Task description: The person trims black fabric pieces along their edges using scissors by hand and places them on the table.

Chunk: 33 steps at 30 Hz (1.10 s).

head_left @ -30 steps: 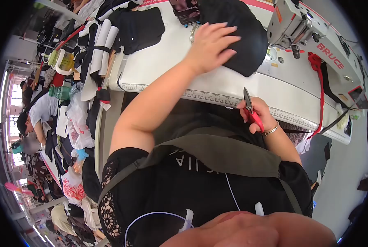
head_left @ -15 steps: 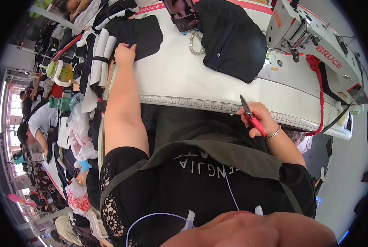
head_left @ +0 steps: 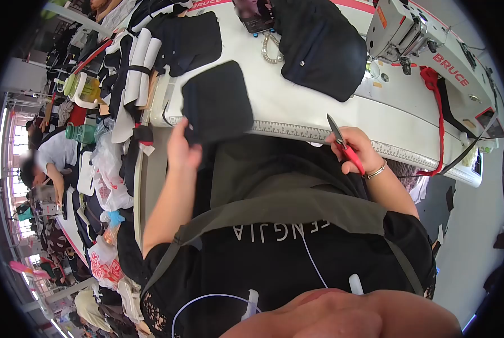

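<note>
My left hand [head_left: 185,151] pinches the lower left edge of a dark fabric panel [head_left: 218,101], slightly blurred, held over the table's front edge. My right hand [head_left: 360,147] grips a pair of small scissors with red handles [head_left: 350,158]; their dark blades point up and to the left. Behind the held panel lies a stack of similar dark fabric pieces [head_left: 194,42]. A larger dark fabric pile [head_left: 319,53], with a small shiny dot on it, rests between that stack and the sewing machine [head_left: 412,36].
A measuring tape [head_left: 288,130] runs along the white table's [head_left: 235,50] front edge. A phone [head_left: 254,16] with a beaded strap [head_left: 271,48] stands at the back. White rolls [head_left: 139,67] lie at the left; a red strap [head_left: 441,127] hangs at the right. Another person [head_left: 54,166] bends far left.
My left hand has come back from the left stack toward my body, bringing a dark fabric panel with it. My right hand still holds the scissors, slightly higher in view.
</note>
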### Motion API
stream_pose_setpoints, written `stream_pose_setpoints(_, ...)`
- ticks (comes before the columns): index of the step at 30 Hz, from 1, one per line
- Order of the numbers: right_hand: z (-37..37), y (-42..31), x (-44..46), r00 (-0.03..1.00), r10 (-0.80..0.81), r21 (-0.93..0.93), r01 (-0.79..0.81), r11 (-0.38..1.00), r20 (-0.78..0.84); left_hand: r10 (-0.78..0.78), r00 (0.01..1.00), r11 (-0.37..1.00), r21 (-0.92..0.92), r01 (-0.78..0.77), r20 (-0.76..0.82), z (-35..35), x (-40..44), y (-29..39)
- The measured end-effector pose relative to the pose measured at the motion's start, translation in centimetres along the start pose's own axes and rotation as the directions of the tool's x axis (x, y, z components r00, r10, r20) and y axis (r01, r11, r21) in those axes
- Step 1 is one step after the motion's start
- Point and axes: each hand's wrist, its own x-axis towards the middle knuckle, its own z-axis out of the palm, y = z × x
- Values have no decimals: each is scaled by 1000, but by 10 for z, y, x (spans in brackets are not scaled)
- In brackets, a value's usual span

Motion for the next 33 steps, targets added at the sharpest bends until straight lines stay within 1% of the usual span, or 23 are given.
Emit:
stream_pose_setpoints(1,1,-1,0,1000,18,0,-18,1000,1,-39,999,999,-11,39,19,-34,9,-20)
stream_pose_setpoints(3,3,0,0,1000,5,-13,-4,1000,9,-210,975,976,-38,213,72,-27,-28,-34)
stream_pose_setpoints(5,8,-3,-1,997,74,45,-73,996,-21,-334,880,911,-126,394,339,-26,-40,-44)
stream_pose_setpoints(7,11,-6,0,994,106,80,-106,991,2,-367,874,905,-97,415,318,-15,-47,-51)
stream_pose_setpoints(9,18,-5,-2,987,147,200,-131,971,-69,-399,867,897,-67,436,300,-10,-43,-54)
stream_pose_setpoints(10,21,-2,-6,984,171,309,-150,939,-41,-446,829,882,9,471,338,-12,-38,-56)
stream_pose_setpoints(12,29,-1,-12,984,168,317,-139,938,-66,-491,786,864,92,496,377,-11,-40,-57)
stream_pose_setpoints(14,43,-7,-12,964,228,355,-168,920,-134,-374,729,927,236,290,573,-7,-53,-57)
stream_pose_setpoints(15,49,-8,-9,963,229,356,-167,920,-141,-378,726,926,242,291,574,-3,-61,-55)
stream_pose_setpoints(17,56,-10,-7,933,265,321,-180,930,-243,-332,619,923,380,58,712,7,-77,-49)
stream_pose_setpoints(19,56,-10,1,935,282,340,-198,919,-216,-348,574,908,418,11,741,15,-82,-43)
stream_pose_setpoints(21,56,-19,17,918,57,253,48,966,-393,-407,432,832,522,-189,805,20,-83,-40)
stream_pose_setpoints(22,51,-22,19,912,40,159,28,987,-409,-408,432,832,522,-187,804,20,-80,-37)
stream_pose_setpoints(23,47,-26,24,911,45,161,24,987,-410,-453,385,771,570,-284,804,18,-76,-33)
stream_pose_setpoints(24,45,-30,29,928,21,170,46,984,-373,-500,341,701,604,-381,796,18,-74,-30)
stream_pose_setpoints(25,43,-34,35,942,-4,180,68,981,-335,-503,340,700,605,-378,795,24,-79,-23)
stream_pose_setpoints(27,42,-46,43,955,25,211,40,977,-295,-565,388,550,682,-481,729,41,-91,-7)
stream_pose_setpoints(28,41,-52,48,978,58,222,-13,975,-199,-499,314,600,584,-547,807,40,-82,-14)
stream_pose_setpoints(29,42,-57,53,991,90,227,-65,972,-100,-500,312,601,583,-547,808,43,-82,-12)
stream_pose_setpoints(30,47,-63,56,977,178,245,-146,958,-113,-529,296,563,590,-579,795,49,-84,-7)
stream_pose_setpoints(31,51,-64,59,977,178,245,-146,959,-115,-557,281,524,594,-610,781,51,-85,-4)
stream_pose_setpoints(32,54,-63,60,974,203,230,-176,957,-99,-558,280,524,593,-612,781,50,-84,-4)
stream_pose_setpoints(33,56,-63,62,970,227,214,-205,955,-82,-560,269,589,605,-536,784,48,-83,-4)
